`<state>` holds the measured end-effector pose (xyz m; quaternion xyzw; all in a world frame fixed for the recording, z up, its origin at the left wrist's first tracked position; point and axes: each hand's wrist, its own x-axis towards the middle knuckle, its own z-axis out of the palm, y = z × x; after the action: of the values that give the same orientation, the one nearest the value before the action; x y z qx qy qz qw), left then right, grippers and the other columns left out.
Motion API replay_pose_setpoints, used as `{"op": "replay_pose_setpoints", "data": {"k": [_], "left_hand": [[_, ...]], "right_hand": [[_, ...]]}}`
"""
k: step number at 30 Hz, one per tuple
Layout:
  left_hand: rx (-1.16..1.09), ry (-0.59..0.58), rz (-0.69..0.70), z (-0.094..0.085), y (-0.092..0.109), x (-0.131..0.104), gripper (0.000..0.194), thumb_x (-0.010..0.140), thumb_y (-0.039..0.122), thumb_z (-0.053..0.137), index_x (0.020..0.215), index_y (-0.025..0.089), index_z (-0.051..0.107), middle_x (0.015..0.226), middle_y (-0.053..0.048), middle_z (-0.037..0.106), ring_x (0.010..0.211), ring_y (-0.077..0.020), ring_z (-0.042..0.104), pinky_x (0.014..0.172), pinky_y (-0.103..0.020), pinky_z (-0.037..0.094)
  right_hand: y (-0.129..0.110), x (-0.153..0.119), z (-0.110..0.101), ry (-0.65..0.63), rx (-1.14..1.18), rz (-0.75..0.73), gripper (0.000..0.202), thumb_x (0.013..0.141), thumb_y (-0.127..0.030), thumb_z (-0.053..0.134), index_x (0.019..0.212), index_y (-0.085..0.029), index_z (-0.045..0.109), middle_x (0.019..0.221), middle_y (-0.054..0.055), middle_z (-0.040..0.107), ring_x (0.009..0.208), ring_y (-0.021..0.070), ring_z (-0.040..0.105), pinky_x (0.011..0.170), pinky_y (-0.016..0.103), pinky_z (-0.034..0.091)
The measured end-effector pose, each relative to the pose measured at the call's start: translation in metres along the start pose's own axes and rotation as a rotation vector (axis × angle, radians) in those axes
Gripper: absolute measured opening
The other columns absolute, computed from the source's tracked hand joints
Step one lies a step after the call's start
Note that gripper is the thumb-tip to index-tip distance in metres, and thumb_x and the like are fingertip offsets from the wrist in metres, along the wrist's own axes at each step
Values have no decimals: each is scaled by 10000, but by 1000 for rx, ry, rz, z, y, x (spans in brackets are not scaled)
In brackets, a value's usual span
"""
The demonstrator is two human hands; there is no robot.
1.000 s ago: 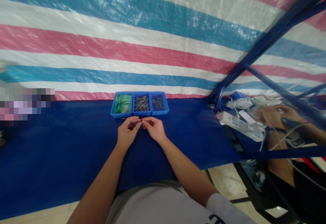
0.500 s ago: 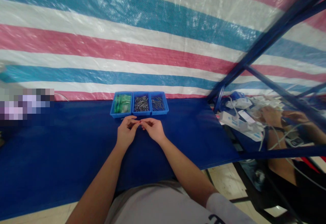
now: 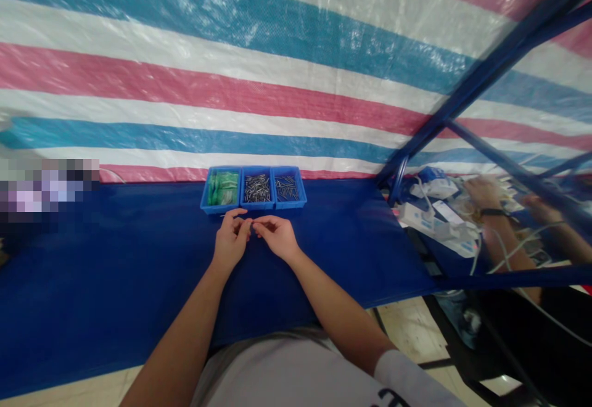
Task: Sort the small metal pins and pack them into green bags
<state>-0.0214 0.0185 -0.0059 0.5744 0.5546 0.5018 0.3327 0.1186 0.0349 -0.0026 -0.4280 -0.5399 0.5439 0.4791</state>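
Note:
My left hand (image 3: 230, 240) and my right hand (image 3: 277, 234) meet over the blue table, just in front of three small blue bins. Thumb and fingers of each are pinched, tips almost touching, around something too small to make out. A thin pale sliver (image 3: 222, 215) pokes out beside the left fingers. The left bin (image 3: 209, 208) holds green-printed plastic packets (image 3: 224, 186). Short metal screws or similar pieces (image 3: 257, 189) fill the middle bin (image 3: 258, 206). Longer, thin metal pieces (image 3: 287, 189) lie in the right bin (image 3: 291, 204).
A striped plastic sheet (image 3: 277, 98) hangs behind the blue table (image 3: 139, 271). Blue metal framing (image 3: 462, 98) stands on the right. Beyond it, a co-worker's hands (image 3: 483, 192) are among white boxes (image 3: 419, 219) and cables. At far left an area is pixelated.
My pinched fingertips have shifted slightly left, and the right fingers have turned a little. The bins have stayed put. The co-worker's hands and forearms have moved.

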Motion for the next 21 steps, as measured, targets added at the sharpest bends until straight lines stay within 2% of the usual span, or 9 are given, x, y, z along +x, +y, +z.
{"op": "replay_pose_setpoints", "data": {"k": [2, 4, 7, 16, 21], "left_hand": [[12, 14, 8, 0, 0, 0, 298, 867, 343, 551, 1129, 208, 510, 639, 49, 596, 550, -116, 585, 578, -240, 455], [-16, 30, 39, 0, -2, 0, 316, 848, 350, 583, 1123, 206, 524, 776, 12, 653, 629, -124, 634, 640, -258, 495], [-85, 33, 61, 2, -6, 1, 333, 820, 356, 625, 1104, 204, 541, 892, -19, 671, 681, -134, 660, 691, -281, 529], [-136, 9, 54, 3, -7, 0, 335, 786, 325, 675, 1076, 199, 564, 845, -15, 673, 713, -143, 662, 683, -277, 541], [-154, -9, 32, 3, -7, 1, 270, 819, 292, 628, 1063, 203, 558, 737, 31, 625, 587, -110, 612, 619, -252, 509]], "right_hand": [[2, 1, 0, 10, 14, -2, 203, 742, -361, 712, 836, -183, 738, 714, 29, 722, 599, 142, 644, 600, 267, 535], [4, 2, 0, 22, 24, -2, 211, 744, -373, 710, 836, -184, 735, 706, 27, 718, 589, 141, 641, 599, 269, 535], [7, 4, -1, 33, 20, 1, 229, 742, -391, 712, 832, -182, 735, 702, 29, 717, 571, 138, 635, 594, 272, 536], [3, 4, -2, 58, 42, 29, 259, 729, -405, 719, 847, -176, 739, 723, 40, 729, 574, 143, 645, 605, 286, 547], [1, 3, -3, 47, 15, 17, 265, 734, -410, 717, 860, -177, 735, 742, 40, 732, 574, 137, 640, 595, 272, 538]]}}
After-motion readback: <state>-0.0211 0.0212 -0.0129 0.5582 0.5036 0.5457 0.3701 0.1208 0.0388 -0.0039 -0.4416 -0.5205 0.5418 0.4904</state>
